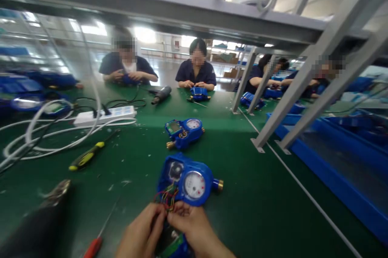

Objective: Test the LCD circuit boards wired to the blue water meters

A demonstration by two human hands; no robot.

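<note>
A blue water meter (195, 185) with a white round dial lies in front of me, its square housing uncovered. Thin coloured wires (167, 196) come out of that housing towards my fingers. My left hand (144, 227) is closed, fingertips pinched at the wires. Beside it, nearly touching, my right hand (194, 223) also pinches the wires, thumb and fingers together. Under my hands sits a blue cover part with a green circuit board (173, 246), partly hidden by them. Exactly which strands each hand grips is too small to make out.
Another opened meter (184, 132) lies farther back. To the left are a yellow-black screwdriver (87, 156), a red-handled screwdriver (93, 246), a dark-handled tool (59, 193) and a power strip (106, 115) with cables. Shelf legs (287, 76) and blue trays (327, 173) stand right. Several co-workers sit opposite.
</note>
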